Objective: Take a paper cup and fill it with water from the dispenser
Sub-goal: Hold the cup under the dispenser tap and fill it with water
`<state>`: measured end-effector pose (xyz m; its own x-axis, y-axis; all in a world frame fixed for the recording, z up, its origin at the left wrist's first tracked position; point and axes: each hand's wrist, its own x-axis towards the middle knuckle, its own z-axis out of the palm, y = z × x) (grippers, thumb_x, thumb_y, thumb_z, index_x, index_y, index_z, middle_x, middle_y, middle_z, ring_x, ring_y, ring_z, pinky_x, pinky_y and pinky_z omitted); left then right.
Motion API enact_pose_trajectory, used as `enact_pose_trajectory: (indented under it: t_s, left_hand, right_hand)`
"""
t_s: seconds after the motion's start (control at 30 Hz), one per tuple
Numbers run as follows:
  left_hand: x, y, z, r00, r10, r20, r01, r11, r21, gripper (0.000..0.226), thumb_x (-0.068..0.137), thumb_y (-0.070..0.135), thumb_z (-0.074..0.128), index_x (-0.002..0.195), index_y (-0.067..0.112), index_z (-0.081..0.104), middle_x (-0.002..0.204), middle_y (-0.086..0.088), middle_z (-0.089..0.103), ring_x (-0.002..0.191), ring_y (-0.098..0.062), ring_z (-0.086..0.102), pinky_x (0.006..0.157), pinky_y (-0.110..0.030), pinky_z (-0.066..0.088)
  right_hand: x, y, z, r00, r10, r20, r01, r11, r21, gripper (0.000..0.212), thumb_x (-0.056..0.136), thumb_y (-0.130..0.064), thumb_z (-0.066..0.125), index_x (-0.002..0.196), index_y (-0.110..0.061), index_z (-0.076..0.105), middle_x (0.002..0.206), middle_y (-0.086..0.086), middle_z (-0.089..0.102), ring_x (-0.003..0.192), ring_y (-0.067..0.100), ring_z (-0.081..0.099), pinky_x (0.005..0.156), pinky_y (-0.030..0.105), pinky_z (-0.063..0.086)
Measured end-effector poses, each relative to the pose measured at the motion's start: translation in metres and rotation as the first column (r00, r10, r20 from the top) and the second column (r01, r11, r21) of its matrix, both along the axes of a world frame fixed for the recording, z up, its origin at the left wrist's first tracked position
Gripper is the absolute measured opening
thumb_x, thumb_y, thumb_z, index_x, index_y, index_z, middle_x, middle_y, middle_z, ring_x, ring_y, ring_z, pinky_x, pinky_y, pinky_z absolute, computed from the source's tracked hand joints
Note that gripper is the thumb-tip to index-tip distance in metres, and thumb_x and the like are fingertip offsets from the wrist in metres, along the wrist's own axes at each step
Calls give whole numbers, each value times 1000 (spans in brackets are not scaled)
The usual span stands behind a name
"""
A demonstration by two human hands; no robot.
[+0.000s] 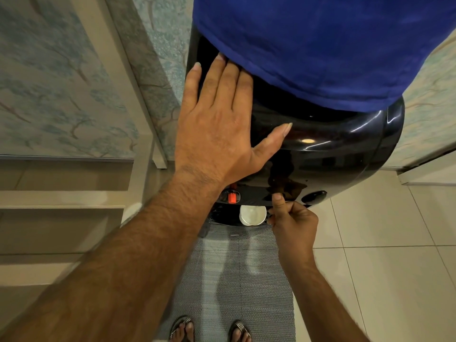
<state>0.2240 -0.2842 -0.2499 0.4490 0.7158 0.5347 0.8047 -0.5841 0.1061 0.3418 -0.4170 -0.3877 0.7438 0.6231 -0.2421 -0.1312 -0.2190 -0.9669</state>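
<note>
The left hand (217, 124) lies flat and spread on the black dispenser (333, 149), grasping nothing. At five o'clock from it, the right hand (292, 223) pinches the rim of the paper cup (253, 215), which sits under the taps, the red tap (232, 196) at its ten o'clock.

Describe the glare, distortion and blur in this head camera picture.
Head view: a bright lamp reflection and streaks of glare sit on the glossy black dispenser; wide-angle distortion bows the wall edges and enlarges the left hand resting flat on top; the paper cup beside the right hand looks soft and overexposed; the mat shows pale glare bands.
</note>
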Motion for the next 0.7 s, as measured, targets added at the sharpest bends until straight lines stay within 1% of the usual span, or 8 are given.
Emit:
enact_pose_trajectory:
  t_s: [0.2,0.4,0.53,0.7]
  left_hand:
    - [0,0,0,1000,1,2,-1,1000,3,89,94,71,37,144,-2,43,152,-22,44,147,-36,33,124,-55,18]
    - [0,0,-1,1000,1,7,-1,1000,19,88,95,71,36,143,-2,45,150,-22,46,146,-36,35,123,-56,20]
    - [-1,0,-1,1000,1,2,-1,1000,20,88,95,71,36,143,-2,45,150,-22,46,146,-36,35,123,-56,20]
    - [0,1,-1,1000,-3,9,3,1000,24,88,95,71,37,143,-2,44,151,-23,46,146,-36,35,123,-55,20]
  right_hand:
    - [-1,0,1,1000,1,-5,-1,1000,2,48,90,-35,72,45,-26,61,43,-5,57,45,9,47,66,36,42]
    - [-1,-1,1,1000,7,6,-7,1000,4,48,90,-36,72,44,-27,60,43,-5,58,44,7,49,62,32,43]
    - [-1,0,1,1000,-2,7,2,1000,-5,48,90,-35,72,45,-25,61,43,-3,58,44,9,49,64,35,43]
    - [-1,0,0,1000,-3,12,3,1000,9,47,91,-33,72,45,-26,61,43,-5,58,45,8,50,64,36,45]
